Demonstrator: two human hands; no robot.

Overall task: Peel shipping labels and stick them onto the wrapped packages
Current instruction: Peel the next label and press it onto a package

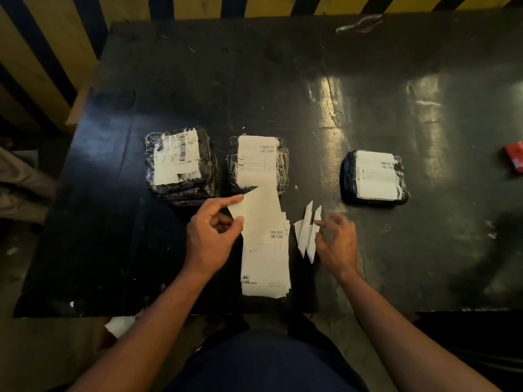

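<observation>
Label (256,213) corner pinched between left fingers (236,200) (thumb underneath); right hand (338,239) apart.

A black, scuffed tabletop (198,80) is being streaked with pale yellowish glare on its right side. Three black plastic-wrapped packages (181,162) (259,162) (373,176) are being fronted by off-white paper labels printed with black barcodes. The off-white stack of label sheets (266,264) is being marked by black barcodes and thin ruled lines. White pointed paper strips (307,233) are being shown beside it. A small red box (514,157) is being cut by the right edge. The wall (42,52) behind is being banded in yellow and black stripes.
</observation>
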